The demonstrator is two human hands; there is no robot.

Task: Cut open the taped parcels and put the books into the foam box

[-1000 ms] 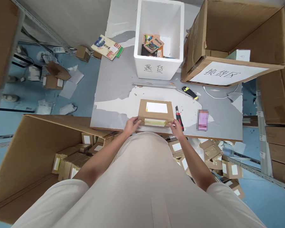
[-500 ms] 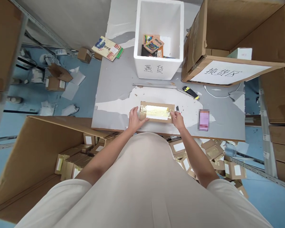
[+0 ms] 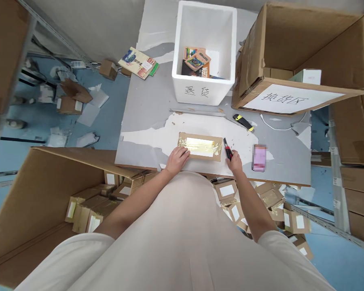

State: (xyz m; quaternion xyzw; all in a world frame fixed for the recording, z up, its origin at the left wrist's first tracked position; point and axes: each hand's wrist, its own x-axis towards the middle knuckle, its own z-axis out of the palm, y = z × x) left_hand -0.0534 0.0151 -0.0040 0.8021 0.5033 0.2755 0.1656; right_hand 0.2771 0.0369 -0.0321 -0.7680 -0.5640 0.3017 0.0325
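Note:
A taped cardboard box [image 3: 200,156] with a white label lies flat on the table in front of me. My left hand [image 3: 178,158] grips its near left corner, fingers bent over the top and close together. Just right of the box, my right hand [image 3: 235,161] is closed around a red and black utility knife [image 3: 228,150]. The knife's tip points away from me and slightly left, apart from the box. Farther back lies a second, black and yellow utility knife [image 3: 243,122], and a phone with a pink screen [image 3: 259,157] is to the right.
A white foam bin [image 3: 203,91] with booklets or cartridges inside stands at the back. Beside it is a large open carton [image 3: 288,99]. Books [image 3: 136,62] lie at the back left. An open carton of parcels [image 3: 48,161] and more small boxes [image 3: 227,190] are below the table edge.
My right hand has let go of the box's right end and taken hold of the red and black utility knife. My left hand has shifted slightly right and nearer over the box's corner.

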